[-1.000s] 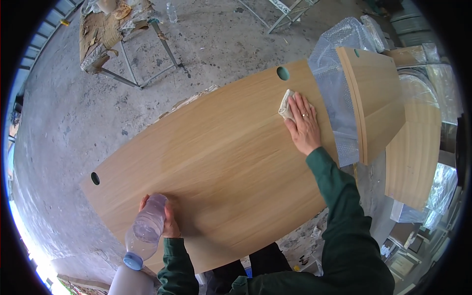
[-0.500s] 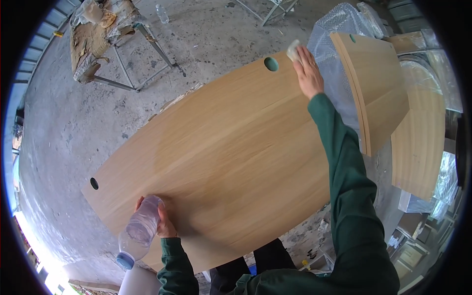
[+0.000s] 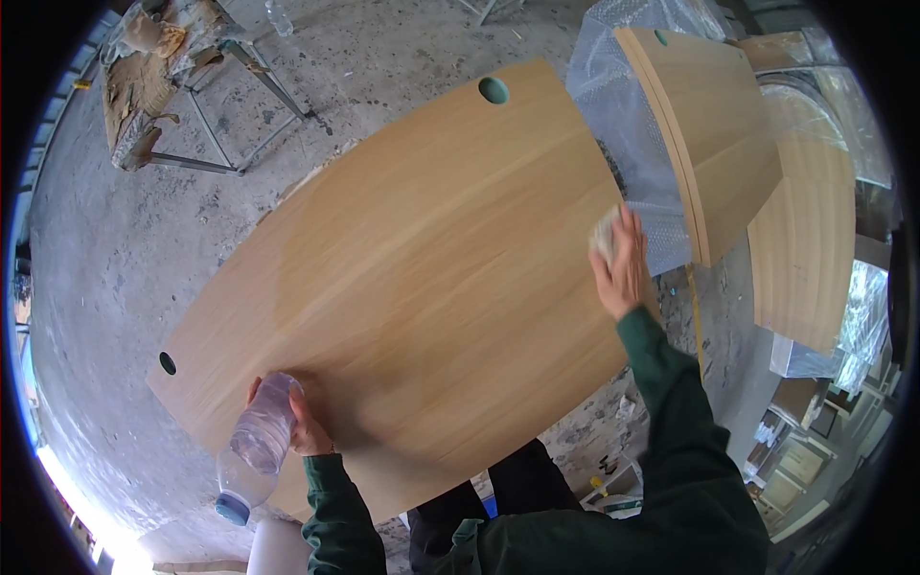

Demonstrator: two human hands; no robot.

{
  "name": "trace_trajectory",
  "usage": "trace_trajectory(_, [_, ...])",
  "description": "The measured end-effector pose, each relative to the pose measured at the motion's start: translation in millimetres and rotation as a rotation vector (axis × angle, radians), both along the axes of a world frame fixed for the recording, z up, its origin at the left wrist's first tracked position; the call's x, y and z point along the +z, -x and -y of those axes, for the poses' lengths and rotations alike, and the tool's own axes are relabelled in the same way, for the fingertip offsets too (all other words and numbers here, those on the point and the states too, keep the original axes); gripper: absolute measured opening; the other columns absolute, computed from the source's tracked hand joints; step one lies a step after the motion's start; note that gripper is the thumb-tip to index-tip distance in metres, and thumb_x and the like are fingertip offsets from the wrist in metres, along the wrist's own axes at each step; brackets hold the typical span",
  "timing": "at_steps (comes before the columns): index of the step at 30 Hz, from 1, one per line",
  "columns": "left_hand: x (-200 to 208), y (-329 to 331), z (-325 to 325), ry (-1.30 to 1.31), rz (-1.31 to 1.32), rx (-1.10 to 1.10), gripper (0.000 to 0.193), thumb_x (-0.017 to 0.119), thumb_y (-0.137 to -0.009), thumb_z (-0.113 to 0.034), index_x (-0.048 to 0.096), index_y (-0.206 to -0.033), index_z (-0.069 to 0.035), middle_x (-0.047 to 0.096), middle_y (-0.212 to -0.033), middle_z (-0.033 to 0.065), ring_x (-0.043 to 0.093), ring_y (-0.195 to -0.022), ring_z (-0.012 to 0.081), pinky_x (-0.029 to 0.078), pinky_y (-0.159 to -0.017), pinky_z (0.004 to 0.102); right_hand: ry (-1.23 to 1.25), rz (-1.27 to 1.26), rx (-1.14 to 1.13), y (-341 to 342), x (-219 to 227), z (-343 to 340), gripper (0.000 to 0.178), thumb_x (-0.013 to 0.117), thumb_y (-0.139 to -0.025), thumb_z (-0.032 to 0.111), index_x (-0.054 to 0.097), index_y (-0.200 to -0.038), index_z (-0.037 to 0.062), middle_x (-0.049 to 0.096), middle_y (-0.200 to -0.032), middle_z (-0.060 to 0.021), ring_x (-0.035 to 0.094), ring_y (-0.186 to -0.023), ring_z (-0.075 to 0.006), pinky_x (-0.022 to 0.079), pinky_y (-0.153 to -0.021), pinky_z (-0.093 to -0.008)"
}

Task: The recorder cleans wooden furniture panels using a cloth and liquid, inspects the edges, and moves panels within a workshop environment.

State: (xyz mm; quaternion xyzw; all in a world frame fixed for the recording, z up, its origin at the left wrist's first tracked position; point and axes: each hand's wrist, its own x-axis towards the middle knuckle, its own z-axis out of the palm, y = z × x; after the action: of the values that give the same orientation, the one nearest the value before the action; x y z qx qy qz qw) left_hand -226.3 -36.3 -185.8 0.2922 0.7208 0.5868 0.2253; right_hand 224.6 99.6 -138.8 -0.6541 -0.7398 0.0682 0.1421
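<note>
A curved wooden tabletop point(image 3: 431, 259) with pale grain and a round hole near each of its two far corners lies before me. My left hand point(image 3: 305, 422) is closed round a clear plastic bottle point(image 3: 259, 436) with a blue cap, at the board's near left. The bottle is tilted, its cap toward the lower left, and some liquid shows inside. On the board's right end, my right hand point(image 3: 627, 261) presses a wadded off-white cloth point(image 3: 604, 236) with fingers closed over it. Part of the cloth is hidden under the fingers.
More curved wooden panels point(image 3: 733, 144) stand at the right, beside bubble wrap point(image 3: 613, 105). A worn stool point(image 3: 144, 96) with metal legs is at the far left, near a small bottle point(image 3: 279, 17) on the concrete floor. A white roll point(image 3: 278, 549) sits below the left hand.
My right hand has slid the cloth from the far right corner toward me along the board's right end. My left hand still holds the bottle. The whole view has shifted slightly.
</note>
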Motion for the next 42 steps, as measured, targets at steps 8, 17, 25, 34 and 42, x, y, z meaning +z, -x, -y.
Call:
trace_trajectory(8, [10.3, 6.1, -1.8, 0.017, 0.024, -0.020, 0.054, 0.066, -0.076, -0.009, 0.039, -0.123, -0.004, 0.045, -0.121, 0.0087, 0.045, -0.107, 0.0214, 0.038, -0.092, 0.0342, 0.341, -0.312, 0.354, 220.3, -6.2, 141.8, 0.068, 0.051, -0.080, 0.040, 0.028, -0.136, 0.0090, 0.022, -0.143, -0.0089, 0.019, -0.132, -0.0289, 0.017, -0.103, -0.0544])
trace_trajectory(17, [16.6, -5.4, -7.3, -0.017, -0.108, -0.031, 0.048, 0.065, -0.080, -0.013, 0.044, -0.121, -0.003, 0.050, -0.117, 0.0104, 0.049, -0.103, 0.0231, 0.040, -0.090, 0.0341, -0.002, 0.142, 0.061, 120.4, 5.6, -18.0, 0.059, 0.053, -0.081, 0.031, 0.035, -0.131, 0.0064, 0.032, -0.137, -0.0131, 0.026, -0.128, -0.0278, 0.023, -0.103, -0.0470])
trace_trajectory(25, [13.7, 10.6, -5.6, -0.028, -0.113, -0.028, 0.050, 0.069, -0.075, -0.008, 0.044, -0.118, -0.005, 0.049, -0.112, 0.0102, 0.048, -0.099, 0.0233, 0.041, -0.089, 0.0348, 0.481, 0.101, 0.007, 204.6, 10.6, 115.9, 0.062, 0.049, -0.083, 0.034, 0.029, -0.134, 0.0050, 0.023, -0.141, -0.0167, 0.019, -0.131, -0.0357, 0.018, -0.102, -0.0544])
trace_trajectory(34, [7.4, 4.4, -4.2, -0.106, -0.144, -0.044, 0.048, 0.069, -0.077, -0.018, 0.050, -0.117, -0.001, 0.055, -0.110, 0.0123, 0.053, -0.096, 0.0235, 0.043, -0.087, 0.0346, 0.183, 0.108, 0.158, 108.2, -2.6, 124.8, 0.063, 0.060, -0.073, 0.033, 0.039, -0.128, 0.0090, 0.032, -0.137, -0.0132, 0.026, -0.128, -0.0329, 0.019, -0.103, -0.0511])
trace_trajectory(42, [5.2, 0.5, -7.4, -0.066, -0.071, -0.001, 0.043, 0.070, -0.077, -0.020, 0.054, -0.112, -0.001, 0.058, -0.106, 0.0102, 0.056, -0.092, 0.0215, 0.045, -0.084, 0.0331, -0.059, 0.227, -0.357, 73.5, -20.2, 58.9, 0.061, 0.041, -0.086, 0.040, 0.028, -0.134, 0.0040, 0.022, -0.142, -0.0165, 0.018, -0.131, -0.0345, 0.018, -0.102, -0.0536])
